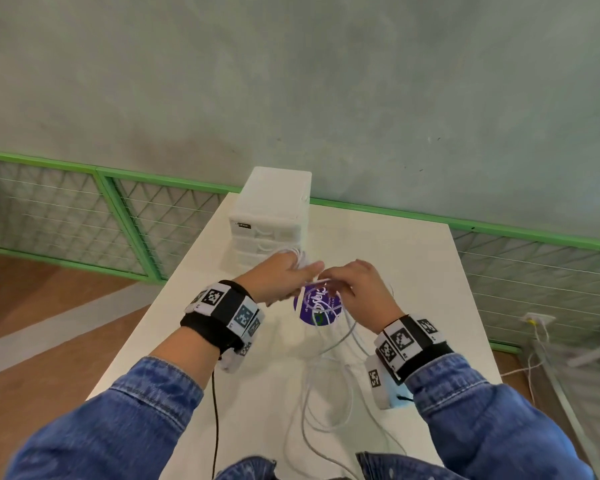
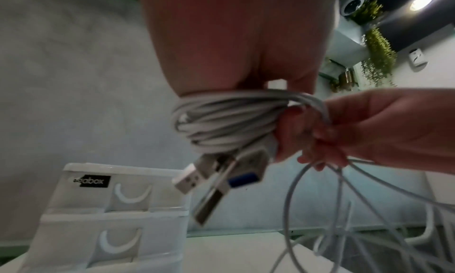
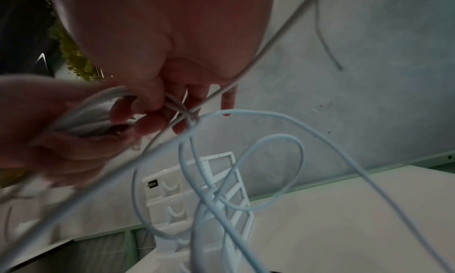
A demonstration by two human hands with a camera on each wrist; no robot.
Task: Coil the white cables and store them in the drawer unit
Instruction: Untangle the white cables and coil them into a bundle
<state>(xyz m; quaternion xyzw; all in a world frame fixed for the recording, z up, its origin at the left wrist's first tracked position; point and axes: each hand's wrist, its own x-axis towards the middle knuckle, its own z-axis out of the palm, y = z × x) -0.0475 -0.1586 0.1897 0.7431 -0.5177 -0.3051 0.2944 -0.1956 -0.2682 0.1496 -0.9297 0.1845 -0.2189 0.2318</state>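
I judge the coiling partly done: my left hand is wrapped in a coil of white cables, my right hand pinches the loose strands — drawer unit beyond both hands, shut.

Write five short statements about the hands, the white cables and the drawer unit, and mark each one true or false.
1. The coiled cable bundle is wound around the left hand. True.
2. The top drawer of the drawer unit is pulled out. False: every drawer in view is closed.
3. The right hand pinches loose cable strands next to the bundle. True.
4. All the cable is already coiled. False: long loops trail down onto the white table.
5. USB plugs hang below the bundle. True.
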